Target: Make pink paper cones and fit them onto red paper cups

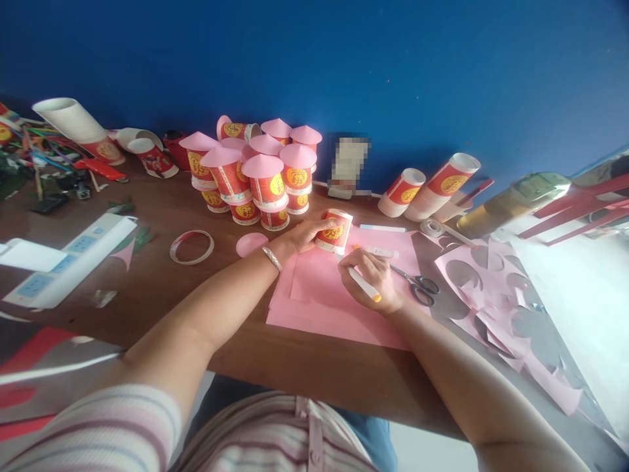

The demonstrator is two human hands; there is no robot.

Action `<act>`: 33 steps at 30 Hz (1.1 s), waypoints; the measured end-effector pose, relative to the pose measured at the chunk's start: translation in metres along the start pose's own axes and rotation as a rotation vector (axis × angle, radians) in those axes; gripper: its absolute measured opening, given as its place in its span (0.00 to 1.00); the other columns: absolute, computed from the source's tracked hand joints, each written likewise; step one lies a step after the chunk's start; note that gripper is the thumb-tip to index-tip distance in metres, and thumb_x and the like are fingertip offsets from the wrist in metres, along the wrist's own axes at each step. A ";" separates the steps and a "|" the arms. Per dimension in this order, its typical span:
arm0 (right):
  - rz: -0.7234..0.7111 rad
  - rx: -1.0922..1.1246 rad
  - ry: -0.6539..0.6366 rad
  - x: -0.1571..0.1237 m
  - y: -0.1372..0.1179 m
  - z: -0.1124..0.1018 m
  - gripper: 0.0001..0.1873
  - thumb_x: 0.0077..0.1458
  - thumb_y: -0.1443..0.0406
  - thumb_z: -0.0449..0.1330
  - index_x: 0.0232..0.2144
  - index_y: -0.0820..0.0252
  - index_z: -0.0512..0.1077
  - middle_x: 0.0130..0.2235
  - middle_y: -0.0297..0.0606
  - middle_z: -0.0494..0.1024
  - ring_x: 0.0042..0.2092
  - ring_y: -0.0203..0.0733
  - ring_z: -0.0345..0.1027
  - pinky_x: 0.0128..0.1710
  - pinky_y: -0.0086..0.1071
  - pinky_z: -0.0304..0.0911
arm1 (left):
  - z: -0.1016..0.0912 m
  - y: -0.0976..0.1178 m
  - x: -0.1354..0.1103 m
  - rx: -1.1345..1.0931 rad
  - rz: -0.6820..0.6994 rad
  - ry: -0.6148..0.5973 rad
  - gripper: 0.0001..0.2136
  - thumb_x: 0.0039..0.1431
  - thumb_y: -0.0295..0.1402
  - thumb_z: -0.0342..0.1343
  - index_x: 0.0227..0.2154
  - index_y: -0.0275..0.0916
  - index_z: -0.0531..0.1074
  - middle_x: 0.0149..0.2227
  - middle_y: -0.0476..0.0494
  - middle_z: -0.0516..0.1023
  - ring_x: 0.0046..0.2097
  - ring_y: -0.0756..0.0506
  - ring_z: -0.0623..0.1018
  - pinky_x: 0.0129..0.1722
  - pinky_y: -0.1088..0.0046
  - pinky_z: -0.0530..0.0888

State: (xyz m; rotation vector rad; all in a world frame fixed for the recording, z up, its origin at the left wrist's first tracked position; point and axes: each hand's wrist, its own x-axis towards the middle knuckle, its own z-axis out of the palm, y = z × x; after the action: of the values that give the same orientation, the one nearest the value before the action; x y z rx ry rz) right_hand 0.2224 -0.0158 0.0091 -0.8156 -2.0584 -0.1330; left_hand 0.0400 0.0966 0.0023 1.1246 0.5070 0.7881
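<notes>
My left hand [314, 235] is closed around a red and white paper cup [334, 231] with a yellow emblem, near the far edge of pink paper sheets [314, 288]. In my right hand [366, 275] is a white marker [362, 283] with an orange end. Its writing end points towards the cup's rim, and I cannot tell whether it touches the paper. Behind the right hand lies a white cap-like piece [383, 252]. Scissors [421, 286] with dark handles rest on the sheets' right side. A pink paper disc [252, 244] lies left of the cup.
Stacked red cups with pink cone tops [265, 177] stand at the back. More stacked cups [445, 183] lean on the right, near a gold bottle [511, 203] and cut pink scraps [496, 301]. A tape roll [191, 261] and power strip [73, 259] lie left.
</notes>
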 end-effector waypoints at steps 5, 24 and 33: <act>0.030 -0.014 0.030 0.002 0.002 0.000 0.10 0.62 0.75 0.57 0.35 0.53 0.67 0.29 0.31 0.76 0.27 0.36 0.69 0.28 0.30 0.63 | 0.001 0.001 -0.002 0.012 -0.012 -0.009 0.21 0.57 0.44 0.68 0.48 0.36 0.77 0.44 0.38 0.83 0.46 0.41 0.82 0.43 0.66 0.78; 0.069 -0.035 0.029 0.002 0.005 0.000 0.10 0.63 0.75 0.57 0.34 0.54 0.67 0.29 0.31 0.76 0.28 0.36 0.69 0.30 0.31 0.63 | 0.006 0.006 -0.004 0.087 0.043 -0.012 0.21 0.56 0.47 0.67 0.45 0.36 0.77 0.39 0.41 0.82 0.40 0.43 0.82 0.38 0.69 0.76; 0.093 -0.052 0.012 0.003 0.004 -0.002 0.10 0.61 0.74 0.56 0.32 0.53 0.66 0.27 0.30 0.74 0.26 0.37 0.67 0.29 0.32 0.61 | 0.007 0.009 -0.006 0.124 0.059 -0.009 0.21 0.57 0.47 0.67 0.45 0.35 0.77 0.41 0.39 0.83 0.42 0.42 0.82 0.39 0.69 0.76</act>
State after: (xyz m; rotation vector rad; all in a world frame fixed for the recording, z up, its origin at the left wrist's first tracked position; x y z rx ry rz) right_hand 0.2251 -0.0116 0.0112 -0.9386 -2.0088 -0.1395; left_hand 0.0383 0.0900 0.0129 1.2619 0.5224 0.8115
